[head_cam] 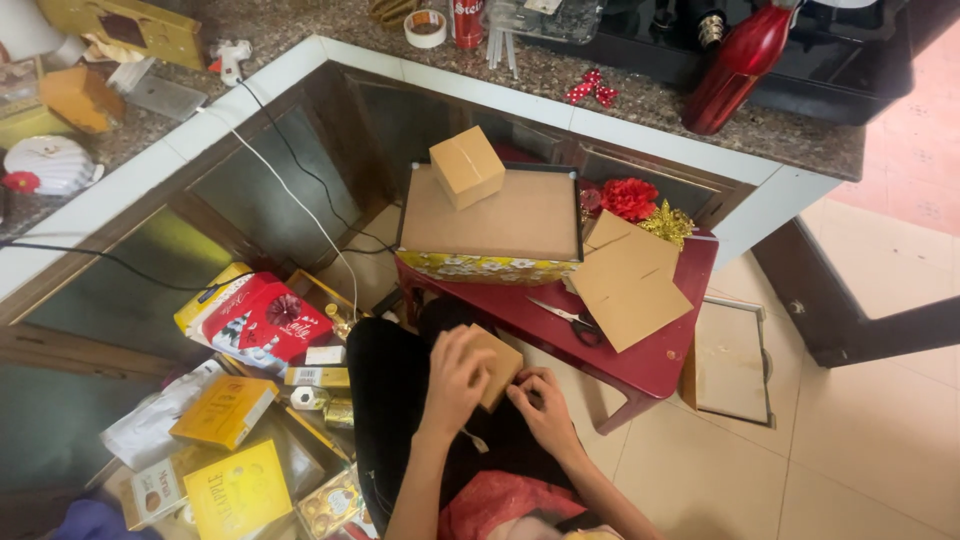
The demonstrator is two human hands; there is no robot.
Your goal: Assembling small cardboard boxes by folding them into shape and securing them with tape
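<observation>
Mid-assembly: your left hand [455,372] clamps small brown box [492,366] on lap, right hand [542,405] fingers pinching its lower edge. Next likely needs firm hold, flap pressed flat.

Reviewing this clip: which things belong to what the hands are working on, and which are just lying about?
In hand:
- small cardboard box, held by left hand and right hand
- scissors and flat cardboard sheet on the red table, likely related

Lying about:
- yellow boxes on the floor
- red bottle, tape roll and red bow on the counter
</observation>
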